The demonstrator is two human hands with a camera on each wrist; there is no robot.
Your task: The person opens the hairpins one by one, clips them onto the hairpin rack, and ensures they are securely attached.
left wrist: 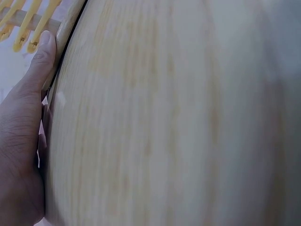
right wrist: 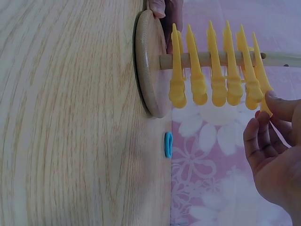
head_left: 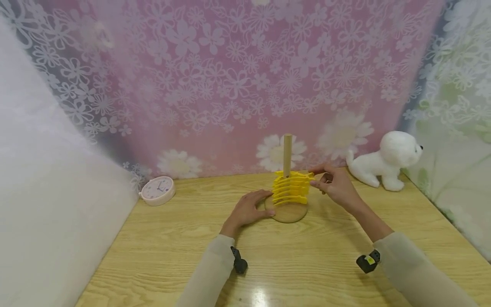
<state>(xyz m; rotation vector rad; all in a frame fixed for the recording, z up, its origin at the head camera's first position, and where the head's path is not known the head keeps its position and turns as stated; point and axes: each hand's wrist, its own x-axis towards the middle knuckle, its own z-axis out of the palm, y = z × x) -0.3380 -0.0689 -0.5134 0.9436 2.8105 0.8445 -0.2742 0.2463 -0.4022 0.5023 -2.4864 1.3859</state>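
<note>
A wooden stand, a round base (head_left: 289, 214) with an upright post (head_left: 287, 155), stands on the table. Several thin curved yellow plastic pieces (right wrist: 217, 89) sit one above another along the post, its tip rising past them. My left hand (head_left: 249, 207) grips the base's left edge, its thumb (left wrist: 43, 54) on the rim; its other fingers are mostly hidden. With thumb and fingers, my right hand (head_left: 337, 185) pinches the right end of the topmost yellow piece (right wrist: 261, 75), which slants against the post. Exactly how the pieces hang on the post is unclear.
A small blue ring-shaped thing (right wrist: 168, 144) lies by the table's far edge. At the back left stands a round pink clock (head_left: 158, 190); a white plush dog (head_left: 383, 162) sits at the back right. A flowered curtain (head_left: 245, 85) hangs behind the table (head_left: 184, 256).
</note>
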